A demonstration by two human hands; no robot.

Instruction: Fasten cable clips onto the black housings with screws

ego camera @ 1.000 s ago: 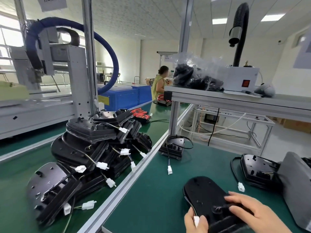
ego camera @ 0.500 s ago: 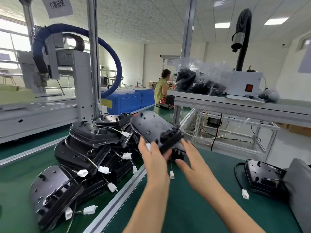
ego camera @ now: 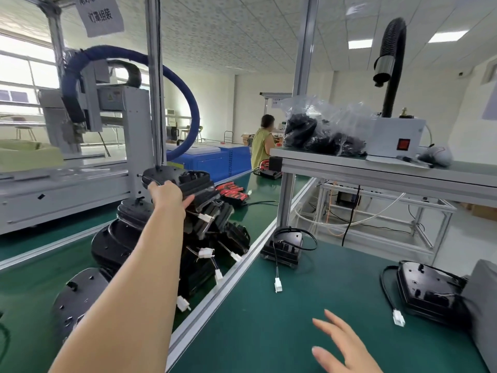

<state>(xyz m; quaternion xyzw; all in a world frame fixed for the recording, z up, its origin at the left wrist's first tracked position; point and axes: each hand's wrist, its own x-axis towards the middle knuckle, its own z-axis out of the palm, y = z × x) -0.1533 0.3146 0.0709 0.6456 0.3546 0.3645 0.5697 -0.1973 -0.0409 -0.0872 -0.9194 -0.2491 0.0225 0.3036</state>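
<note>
My left hand (ego camera: 168, 196) is stretched out over the conveyor and holds a black housing (ego camera: 185, 181) at the top of a pile of black housings (ego camera: 150, 246) with white connectors. My right hand (ego camera: 341, 343) hovers open over the green bench mat at the lower right, holding nothing. A small black housing with a looped cable (ego camera: 285, 246) stands on the mat beyond the rail. Another black housing (ego camera: 427, 289) with a cable and white plug lies at the right.
An aluminium rail (ego camera: 228, 278) separates the conveyor from the green bench (ego camera: 269, 332). A shelf (ego camera: 376, 170) carries bagged black parts (ego camera: 322, 127) and a white box with a fume hose (ego camera: 395, 135). A screw machine (ego camera: 94, 125) stands left. A person (ego camera: 262, 144) works far back.
My left hand carried the housing from the bench up and leftward to the top of the pile. My right hand let go and dropped back low over the mat.
</note>
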